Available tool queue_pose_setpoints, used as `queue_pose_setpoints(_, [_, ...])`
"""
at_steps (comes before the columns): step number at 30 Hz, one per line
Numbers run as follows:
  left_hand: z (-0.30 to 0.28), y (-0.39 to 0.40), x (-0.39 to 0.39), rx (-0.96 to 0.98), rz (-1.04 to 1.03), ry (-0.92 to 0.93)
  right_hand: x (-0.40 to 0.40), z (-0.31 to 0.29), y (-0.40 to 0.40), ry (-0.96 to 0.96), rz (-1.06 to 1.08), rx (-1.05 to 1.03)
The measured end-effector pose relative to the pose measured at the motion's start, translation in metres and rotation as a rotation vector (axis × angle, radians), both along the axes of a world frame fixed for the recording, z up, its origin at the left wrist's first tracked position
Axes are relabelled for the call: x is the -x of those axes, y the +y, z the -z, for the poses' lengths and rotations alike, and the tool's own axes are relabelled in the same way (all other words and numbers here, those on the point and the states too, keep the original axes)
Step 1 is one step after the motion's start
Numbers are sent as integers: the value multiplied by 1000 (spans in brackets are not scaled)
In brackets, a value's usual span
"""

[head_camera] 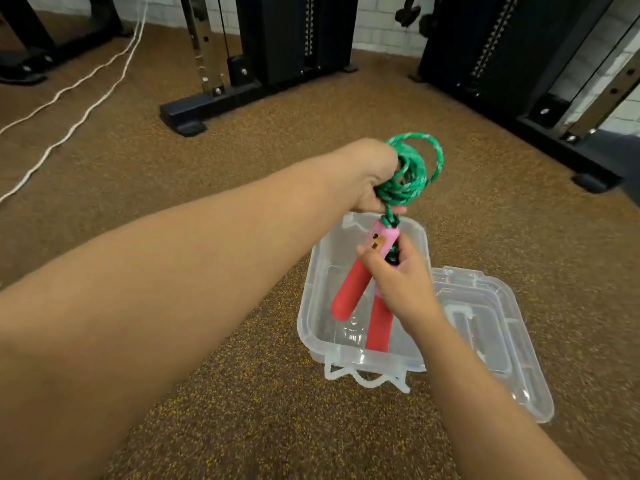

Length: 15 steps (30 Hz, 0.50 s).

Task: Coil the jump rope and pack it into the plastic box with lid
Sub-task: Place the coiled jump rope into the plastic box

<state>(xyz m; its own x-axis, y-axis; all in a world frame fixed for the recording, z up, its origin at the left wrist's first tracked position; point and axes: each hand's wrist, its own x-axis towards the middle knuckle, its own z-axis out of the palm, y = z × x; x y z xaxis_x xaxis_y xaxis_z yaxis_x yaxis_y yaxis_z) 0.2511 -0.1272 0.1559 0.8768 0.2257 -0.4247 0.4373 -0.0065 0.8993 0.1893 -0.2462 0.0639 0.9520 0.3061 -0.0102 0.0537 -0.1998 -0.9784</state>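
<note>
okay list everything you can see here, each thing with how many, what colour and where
jump rope: one, green coil, red and pink handles, held above the box
plastic box: one, clear, open, on the floor at centre
lid: one, clear, on the floor right of the box
white cord: two strands, on the floor at far left
gym machines: black frames along the back wall
floor: brown, speckled
left hand: gripping the coil
right hand: gripping the handles

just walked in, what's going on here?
A person is packing a jump rope. The left hand grips the coiled green rope, and the right hand holds the pink-and-red handles, which hang down into the open clear plastic box on the gym floor. The lid lies beside the box, off.
</note>
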Motion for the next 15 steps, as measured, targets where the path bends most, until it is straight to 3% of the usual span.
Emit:
queue_pose_setpoints(9, [79, -12, -20, 83, 26, 208, -16, 34, -2, 325, -82, 167])
queue_pose_setpoints(15, [120, -8, -31, 157, 10, 266, -30, 59, 3, 324, -21, 212])
